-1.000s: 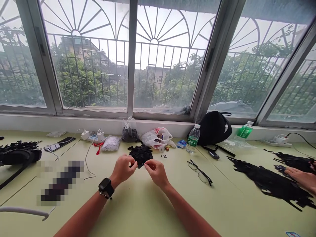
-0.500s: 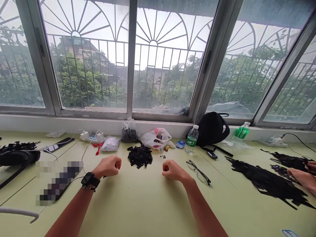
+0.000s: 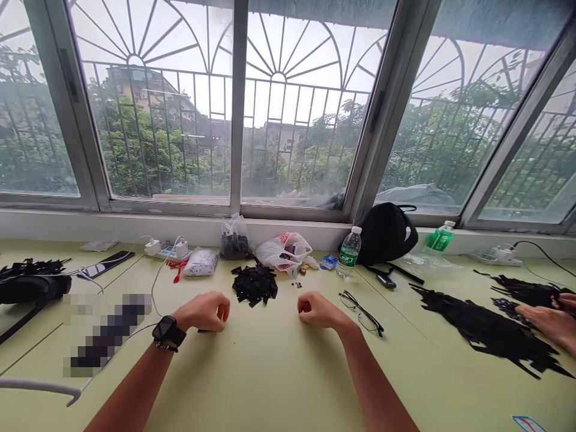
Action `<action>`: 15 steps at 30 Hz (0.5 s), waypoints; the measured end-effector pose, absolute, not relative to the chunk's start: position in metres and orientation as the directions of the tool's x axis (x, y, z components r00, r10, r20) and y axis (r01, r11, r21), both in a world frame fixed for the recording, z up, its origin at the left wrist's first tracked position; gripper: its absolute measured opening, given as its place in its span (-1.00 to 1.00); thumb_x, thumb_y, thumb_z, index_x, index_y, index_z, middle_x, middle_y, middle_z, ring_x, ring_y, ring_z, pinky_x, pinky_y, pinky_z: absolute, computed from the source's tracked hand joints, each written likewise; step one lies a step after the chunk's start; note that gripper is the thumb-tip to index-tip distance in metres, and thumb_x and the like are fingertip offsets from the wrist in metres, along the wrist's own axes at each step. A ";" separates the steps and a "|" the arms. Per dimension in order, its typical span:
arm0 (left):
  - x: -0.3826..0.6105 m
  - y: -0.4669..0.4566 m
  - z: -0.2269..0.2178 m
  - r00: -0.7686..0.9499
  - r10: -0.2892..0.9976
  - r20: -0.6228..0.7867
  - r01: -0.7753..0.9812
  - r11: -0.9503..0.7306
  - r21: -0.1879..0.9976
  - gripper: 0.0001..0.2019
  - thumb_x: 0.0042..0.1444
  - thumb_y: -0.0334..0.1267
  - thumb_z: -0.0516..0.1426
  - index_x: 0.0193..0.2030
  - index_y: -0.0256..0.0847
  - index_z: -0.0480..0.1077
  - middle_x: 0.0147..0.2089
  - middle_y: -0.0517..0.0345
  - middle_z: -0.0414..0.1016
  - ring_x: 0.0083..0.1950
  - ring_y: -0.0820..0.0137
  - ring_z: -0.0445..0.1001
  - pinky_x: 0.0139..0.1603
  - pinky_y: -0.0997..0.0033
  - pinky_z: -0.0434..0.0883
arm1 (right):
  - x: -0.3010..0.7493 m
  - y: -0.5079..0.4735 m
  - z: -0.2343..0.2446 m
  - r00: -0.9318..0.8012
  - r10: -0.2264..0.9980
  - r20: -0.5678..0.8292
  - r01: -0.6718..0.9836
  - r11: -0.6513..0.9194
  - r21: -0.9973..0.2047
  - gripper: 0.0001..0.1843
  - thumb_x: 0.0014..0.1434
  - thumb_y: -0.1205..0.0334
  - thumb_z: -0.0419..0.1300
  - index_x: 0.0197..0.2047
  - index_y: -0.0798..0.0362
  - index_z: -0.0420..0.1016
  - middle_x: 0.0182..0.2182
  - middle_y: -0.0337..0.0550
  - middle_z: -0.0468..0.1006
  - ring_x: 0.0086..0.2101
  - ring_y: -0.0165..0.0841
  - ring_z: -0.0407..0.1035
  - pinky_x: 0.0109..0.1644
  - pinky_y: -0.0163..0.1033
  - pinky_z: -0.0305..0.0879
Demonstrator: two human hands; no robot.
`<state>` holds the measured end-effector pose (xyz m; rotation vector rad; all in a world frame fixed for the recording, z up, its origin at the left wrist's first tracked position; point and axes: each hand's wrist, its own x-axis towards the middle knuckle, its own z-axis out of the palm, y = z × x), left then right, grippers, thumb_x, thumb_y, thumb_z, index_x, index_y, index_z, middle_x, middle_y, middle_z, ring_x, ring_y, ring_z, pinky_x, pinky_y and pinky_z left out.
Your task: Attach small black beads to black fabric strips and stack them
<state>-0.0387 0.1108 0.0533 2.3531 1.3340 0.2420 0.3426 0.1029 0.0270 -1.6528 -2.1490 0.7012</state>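
Black cut scraps [image 3: 254,285] lie in a loose heap on the pale green table [image 3: 270,384], beyond the two hands and between them, touching neither. The left hand [image 3: 202,312] rests curled at the near left of the heap, fingers bent down towards the tabletop, with a black smartwatch [image 3: 166,331] on its wrist. A dark sliver [image 3: 204,330] shows just under its edge, and whether the fingers grip it I cannot tell. The right hand [image 3: 320,312] sits loosely clenched near the heap's right side, nothing visible in it, with black-framed glasses [image 3: 361,312] just beside it. A few tiny dark bits [image 3: 297,285] lie just right of the heap. Farther back stand a clear bag of black pieces [image 3: 235,245], a white plastic bag [image 3: 281,252], a green-labelled water bottle [image 3: 348,252] and a black bag [image 3: 386,234]. At the far right, a co-worker's hand [image 3: 546,321] lies on long black fringe [image 3: 486,327].
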 end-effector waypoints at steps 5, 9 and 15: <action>-0.043 0.113 0.054 0.552 0.830 -0.075 0.786 -0.489 0.377 -0.78 -0.23 -0.37 0.16 -0.38 -0.07 0.52 -0.34 0.28 0.59 -0.31 0.33 0.50 -0.42 0.46 0.24 | 0.350 0.106 0.027 -0.296 0.954 -0.053 0.778 0.208 -0.593 -0.76 -0.11 0.38 0.18 -0.33 0.12 0.62 -0.48 -0.24 0.51 -0.45 -0.42 0.31 -0.41 -0.38 0.09; -0.025 0.115 0.045 0.440 0.858 0.266 0.772 -0.512 0.376 -0.84 0.06 -0.32 0.13 -0.24 -0.08 0.51 -0.18 0.20 0.60 -0.15 0.30 0.53 -0.23 0.43 0.32 | 0.354 0.107 0.025 -0.307 0.951 -0.038 0.752 0.218 -0.622 -0.77 -0.01 0.31 0.18 -0.30 0.12 0.64 -0.44 -0.20 0.55 -0.44 -0.39 0.33 -0.41 -0.37 0.12; 0.010 0.121 0.016 0.352 0.853 0.385 0.765 -0.499 0.406 -0.87 0.22 -0.24 0.17 -0.13 -0.10 0.52 -0.12 0.08 0.62 -0.09 0.22 0.54 -0.13 0.36 0.31 | 0.356 0.111 0.018 -0.304 0.952 -0.017 0.737 0.224 -0.638 -0.78 0.04 0.30 0.18 -0.28 0.11 0.64 -0.45 -0.18 0.55 -0.46 -0.39 0.32 -0.42 -0.35 0.12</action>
